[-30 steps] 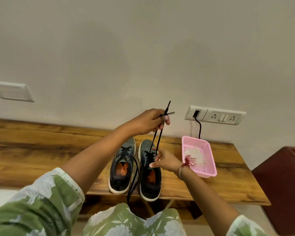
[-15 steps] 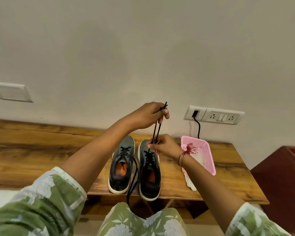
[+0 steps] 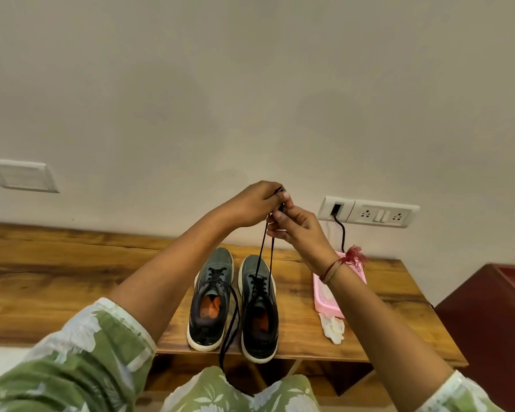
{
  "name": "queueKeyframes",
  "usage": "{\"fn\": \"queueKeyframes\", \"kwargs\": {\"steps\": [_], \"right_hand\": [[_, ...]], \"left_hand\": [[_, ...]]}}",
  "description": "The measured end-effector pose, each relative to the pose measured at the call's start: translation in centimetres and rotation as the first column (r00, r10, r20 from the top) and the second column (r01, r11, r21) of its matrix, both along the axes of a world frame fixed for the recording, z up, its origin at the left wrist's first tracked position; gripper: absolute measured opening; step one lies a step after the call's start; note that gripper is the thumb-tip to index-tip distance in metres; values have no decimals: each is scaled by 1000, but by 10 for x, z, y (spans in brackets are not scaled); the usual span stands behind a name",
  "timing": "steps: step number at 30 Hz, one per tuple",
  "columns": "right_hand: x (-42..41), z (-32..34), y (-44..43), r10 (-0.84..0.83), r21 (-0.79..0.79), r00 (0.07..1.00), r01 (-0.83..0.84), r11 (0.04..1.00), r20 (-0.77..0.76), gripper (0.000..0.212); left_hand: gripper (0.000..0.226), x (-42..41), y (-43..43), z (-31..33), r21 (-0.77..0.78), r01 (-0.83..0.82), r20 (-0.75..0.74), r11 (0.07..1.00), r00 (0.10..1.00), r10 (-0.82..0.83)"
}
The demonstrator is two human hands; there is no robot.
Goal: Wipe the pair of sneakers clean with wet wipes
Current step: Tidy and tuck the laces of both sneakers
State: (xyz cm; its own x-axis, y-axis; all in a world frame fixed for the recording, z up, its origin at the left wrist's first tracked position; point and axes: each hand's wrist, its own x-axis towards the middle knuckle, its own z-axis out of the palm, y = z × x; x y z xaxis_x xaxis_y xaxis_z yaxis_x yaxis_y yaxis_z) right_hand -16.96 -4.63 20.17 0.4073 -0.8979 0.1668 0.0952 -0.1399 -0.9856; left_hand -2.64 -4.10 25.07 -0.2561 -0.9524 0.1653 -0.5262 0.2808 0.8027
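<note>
Pair of sneakers [image 3: 210, 295] side by side near the front edge of the bench [image 3: 72, 263], toes to the wall. Black laces [image 3: 262, 248] of the right-hand shoe [image 3: 259, 310] drawn up taut, ends pinched in the curled fingers of left hand [image 3: 254, 203] and right hand [image 3: 298, 230], pressed together above the shoes. Seemingly lace handling rather than wiping. To the right, a crumpled wipe [image 3: 333, 328] at the near end of a pink basket [image 3: 324, 295]. Next, probably: drop the laces, take up a wipe.

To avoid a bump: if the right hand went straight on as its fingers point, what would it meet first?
The left hand: the right hand points up-left at it, both pinching the laces. They seem to touch; depth is unclear.
</note>
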Motion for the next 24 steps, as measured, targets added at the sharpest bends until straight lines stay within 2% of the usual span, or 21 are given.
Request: {"fn": "queueKeyframes", "kwargs": {"steps": [2,4,6,8,11,13,15,20,24], "right_hand": [[0,-3,2,-27,53,994,22,998,103,20],[-2,-4,2,-87,71,982,76,995,169,21],[-7,-2,3,-150,10,980,150,989,132,21],[-10,1,3,-226,-79,974,227,971,17,20],[-11,4,1,-283,-65,959,281,957,-25,23],[-11,6,-1,-302,15,952,302,953,40,24],[-11,6,-2,-343,83,936,337,938,76,16],[-12,8,-1,-355,133,932,344,929,68,10],[-13,13,1,-386,166,919,370,914,80,17]], "left_hand": [[25,2,0,-3,17,-35,-49,999,998,36],[25,4,3,-8,71,-54,-193,996,979,67],[26,6,4,-9,85,-76,-278,994,956,97],[27,5,4,-10,98,-84,-294,992,949,110],[27,1,2,-10,116,-78,-312,990,944,111],[26,-1,3,-10,67,-60,-242,996,967,75],[23,-2,4,-9,12,-24,-142,1000,990,26],[25,-2,7,-3,-170,25,201,985,979,10],[36,2,5,-3,-266,32,292,963,955,49]]}}
